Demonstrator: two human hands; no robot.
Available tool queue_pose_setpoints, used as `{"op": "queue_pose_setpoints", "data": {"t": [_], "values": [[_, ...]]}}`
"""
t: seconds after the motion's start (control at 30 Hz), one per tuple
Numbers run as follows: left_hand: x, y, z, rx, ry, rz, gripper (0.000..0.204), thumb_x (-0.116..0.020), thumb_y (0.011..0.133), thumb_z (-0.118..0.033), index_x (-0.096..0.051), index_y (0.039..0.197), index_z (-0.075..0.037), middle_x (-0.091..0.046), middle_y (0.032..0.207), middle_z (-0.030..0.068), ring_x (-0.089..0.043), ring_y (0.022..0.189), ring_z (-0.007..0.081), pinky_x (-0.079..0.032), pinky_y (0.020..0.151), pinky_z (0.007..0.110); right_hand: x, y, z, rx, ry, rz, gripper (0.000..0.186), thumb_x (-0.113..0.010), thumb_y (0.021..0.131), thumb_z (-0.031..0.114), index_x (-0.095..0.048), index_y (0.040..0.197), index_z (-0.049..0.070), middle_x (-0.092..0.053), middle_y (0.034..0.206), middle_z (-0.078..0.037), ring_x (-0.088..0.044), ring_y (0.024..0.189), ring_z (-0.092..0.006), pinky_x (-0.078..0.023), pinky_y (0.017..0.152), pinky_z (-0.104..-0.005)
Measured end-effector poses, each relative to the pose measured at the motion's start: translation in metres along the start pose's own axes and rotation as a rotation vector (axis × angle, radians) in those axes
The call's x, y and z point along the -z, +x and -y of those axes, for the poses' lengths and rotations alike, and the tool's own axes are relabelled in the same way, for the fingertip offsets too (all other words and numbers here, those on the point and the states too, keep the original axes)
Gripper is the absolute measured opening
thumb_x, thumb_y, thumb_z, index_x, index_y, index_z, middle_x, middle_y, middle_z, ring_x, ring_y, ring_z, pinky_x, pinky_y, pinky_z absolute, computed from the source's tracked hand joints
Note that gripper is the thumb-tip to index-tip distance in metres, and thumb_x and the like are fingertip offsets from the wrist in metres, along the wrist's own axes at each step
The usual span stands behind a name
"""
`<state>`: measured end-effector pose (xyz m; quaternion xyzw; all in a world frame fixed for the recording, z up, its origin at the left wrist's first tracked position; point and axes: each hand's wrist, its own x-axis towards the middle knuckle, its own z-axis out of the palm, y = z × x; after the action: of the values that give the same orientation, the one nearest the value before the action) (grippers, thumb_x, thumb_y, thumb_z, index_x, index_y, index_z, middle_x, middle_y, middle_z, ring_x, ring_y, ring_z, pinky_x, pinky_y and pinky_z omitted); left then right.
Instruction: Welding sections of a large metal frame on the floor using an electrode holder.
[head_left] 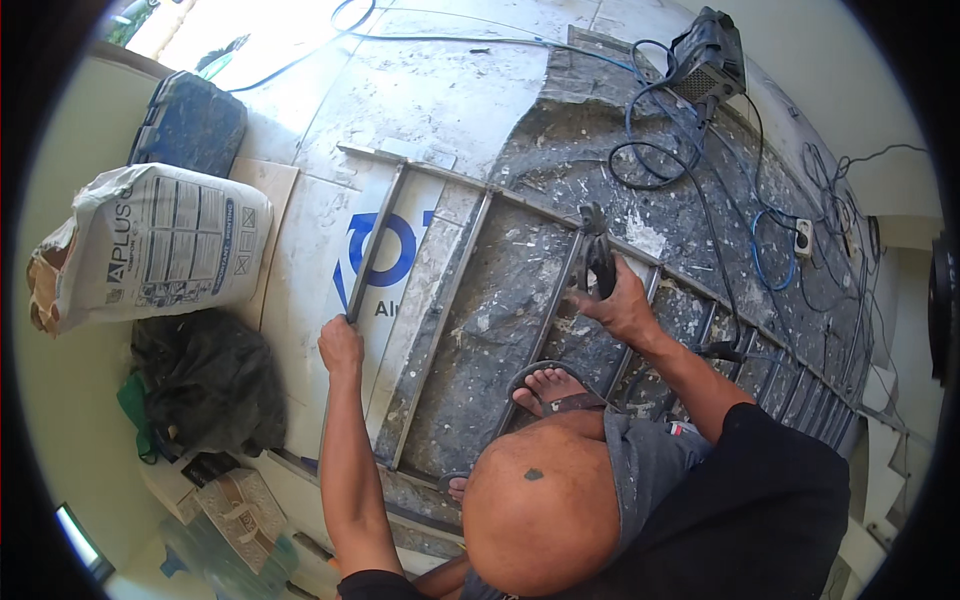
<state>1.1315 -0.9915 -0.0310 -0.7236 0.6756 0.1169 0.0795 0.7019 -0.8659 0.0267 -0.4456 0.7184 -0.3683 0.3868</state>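
Observation:
A ladder-like metal frame (480, 225) with several cross bars lies on the floor in front of me. My left hand (341, 343) is closed round a thin metal bar (376, 238) at the frame's left end. Farther right, my right hand (622, 305) grips a dark welding clamp (598, 255), its jaws pointing away from me, over the far rail. Fingers and shadow partly cover the clamp, so its exact type is hard to make out. My sandalled foot (550, 388) stands between the cross bars.
A welding machine (708, 58) with looped cables stands at the far right, near a socket block (803, 238). On the left are a white paper sack (165, 240), a dark blue case (195, 122) and a black cloth heap (215, 380). A paint-spattered dark sheet (560, 150) covers the floor.

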Motion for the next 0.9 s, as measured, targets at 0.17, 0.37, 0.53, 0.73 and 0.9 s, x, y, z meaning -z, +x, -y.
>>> {"op": "queue_pose_setpoints", "data": {"t": [0.17, 0.37, 0.53, 0.73, 0.9], "values": [[0.001, -0.002, 0.000, -0.035, -0.054, 0.025, 0.018, -0.066, 0.083, -0.016, -0.067, 0.088, 0.002, -0.066, 0.086, 0.0266, -0.064, 0.084, 0.0452, -0.050, 0.077, 0.052, 0.064, -0.010, -0.004, -0.305, -0.190, -0.138, 0.059, -0.086, 0.067, 0.029, -0.056, 0.109, -0.001, -0.066, 0.098, -0.015, -0.062, 0.087, -0.0198, -0.050, 0.083, -0.0328], [0.062, -0.042, 0.006, -0.384, 0.015, 0.045, 0.049, -0.072, 0.082, -0.021, -0.055, 0.123, -0.001, -0.060, 0.115, 0.0218, -0.058, 0.106, 0.0389, -0.047, 0.088, 0.046, 0.080, -0.028, -0.032, -0.214, -0.414, 0.196, 0.083, -0.085, 0.064, 0.053, -0.053, 0.116, -0.004, -0.066, 0.105, -0.022, -0.065, 0.099, -0.0332, -0.049, 0.087, -0.0398], [0.140, -0.150, 0.072, -0.239, 0.039, 0.243, 0.049, -0.073, 0.079, -0.017, -0.055, 0.124, -0.006, -0.060, 0.115, 0.0192, -0.057, 0.107, 0.0382, -0.047, 0.089, 0.045, -0.001, -0.022, 0.014, -0.139, -0.267, 0.655, 0.083, -0.087, 0.064, 0.042, -0.051, 0.122, -0.006, -0.065, 0.105, -0.023, -0.063, 0.099, -0.0270, -0.048, 0.088, -0.0376], [0.131, -0.309, 0.096, 0.254, -0.252, -0.088, 0.040, -0.074, 0.078, -0.015, -0.061, 0.114, -0.005, -0.063, 0.105, 0.0185, -0.060, 0.098, 0.0376, -0.049, 0.084, 0.042, -0.099, -0.015, 0.096, 0.281, -0.186, 0.995, 0.069, -0.087, 0.064, 0.025, -0.052, 0.115, -0.004, -0.066, 0.096, -0.019, -0.064, 0.087, -0.0272, -0.050, 0.077, -0.0375], [0.064, -0.440, -0.006, 0.787, -0.428, -0.434, 0.037, -0.074, 0.073, -0.012, -0.066, 0.109, -0.004, -0.066, 0.099, 0.0193, -0.065, 0.092, 0.0346, -0.052, 0.082, 0.041, -0.148, 0.007, 0.128, 0.172, -0.216, 1.257, 0.067, -0.089, 0.063, 0.022, -0.051, 0.114, 0.000, -0.055, 0.083, -0.002, -0.051, 0.070, -0.0119, -0.045, 0.063, -0.0267]]}}
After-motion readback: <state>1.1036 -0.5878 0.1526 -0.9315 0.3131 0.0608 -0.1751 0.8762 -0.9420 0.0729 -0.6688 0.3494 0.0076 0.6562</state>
